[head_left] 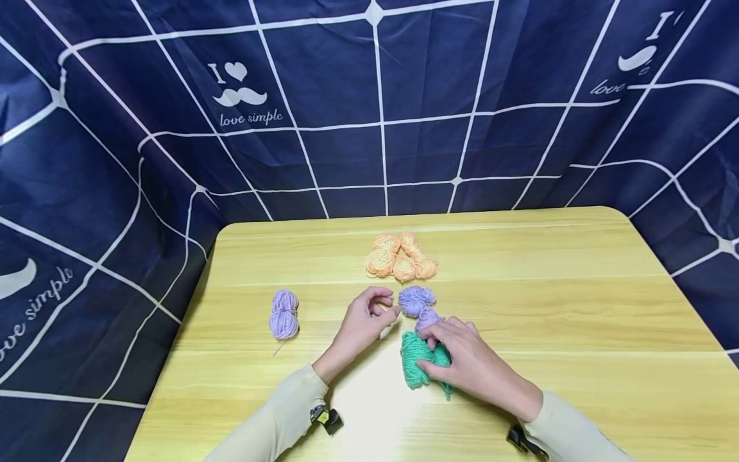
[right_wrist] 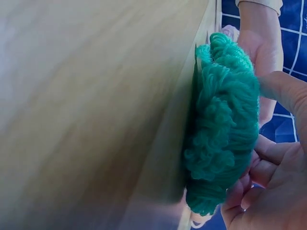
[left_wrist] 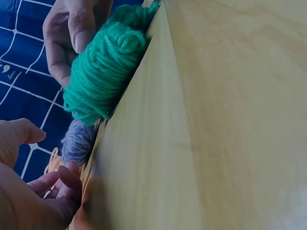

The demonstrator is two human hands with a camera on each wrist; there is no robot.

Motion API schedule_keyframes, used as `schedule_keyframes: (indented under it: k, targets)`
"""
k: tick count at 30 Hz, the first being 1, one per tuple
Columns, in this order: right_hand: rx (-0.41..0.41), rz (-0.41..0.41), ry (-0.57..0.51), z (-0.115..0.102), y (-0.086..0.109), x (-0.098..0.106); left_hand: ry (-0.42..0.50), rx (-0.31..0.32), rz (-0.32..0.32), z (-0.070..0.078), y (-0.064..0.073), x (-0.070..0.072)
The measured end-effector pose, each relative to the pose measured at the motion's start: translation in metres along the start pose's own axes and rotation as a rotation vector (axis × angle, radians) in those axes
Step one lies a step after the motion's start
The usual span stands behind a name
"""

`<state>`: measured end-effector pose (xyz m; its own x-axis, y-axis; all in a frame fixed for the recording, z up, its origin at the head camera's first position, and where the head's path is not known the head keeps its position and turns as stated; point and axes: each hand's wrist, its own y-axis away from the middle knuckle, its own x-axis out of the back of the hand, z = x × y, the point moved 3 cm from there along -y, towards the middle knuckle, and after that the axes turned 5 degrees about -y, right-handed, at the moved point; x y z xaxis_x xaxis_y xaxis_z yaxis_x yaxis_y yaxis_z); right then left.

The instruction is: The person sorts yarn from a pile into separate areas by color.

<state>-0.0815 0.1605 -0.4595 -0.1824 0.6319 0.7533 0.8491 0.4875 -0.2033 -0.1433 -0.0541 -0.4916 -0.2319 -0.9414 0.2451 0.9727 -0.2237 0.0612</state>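
Observation:
My right hand (head_left: 476,366) holds a bundle of green yarn (head_left: 414,360) at the middle of the table, thumb on its near side and fingers over the far side. In the right wrist view the green yarn (right_wrist: 225,120) appears as a long, fluffy bundle low against the wood. My left hand (head_left: 360,324) hovers to the left with loosely bent fingers and nothing in them. Just right of its fingertips lies a purple yarn bundle (head_left: 416,301), pinched in at the middle and partly hidden by the right hand. The left wrist view shows a gap between the left thumb and fingers (left_wrist: 69,184).
Peach yarn bundles (head_left: 381,258) lie together farther back on the wooden table (head_left: 548,276). Another purple yarn bundle (head_left: 284,314), with a loose tail, sits at the left. A dark blue cloth with white lines (head_left: 427,154) hangs behind the table and at both sides.

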Motion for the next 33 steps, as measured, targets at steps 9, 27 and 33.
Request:
schedule_keyframes:
  k: [9,27,33]
  targets:
    - [-0.015,-0.022,-0.025,-0.001,0.001,0.001,-0.04,0.001,0.014,0.004,-0.006,-0.008]
    - [-0.024,-0.018,-0.029,-0.001,0.0,0.0,-0.152,0.017,0.099,0.006,-0.02,-0.023]
    - [-0.035,-0.023,-0.023,0.0,0.001,0.0,-0.143,0.007,0.097,0.007,-0.021,-0.025]
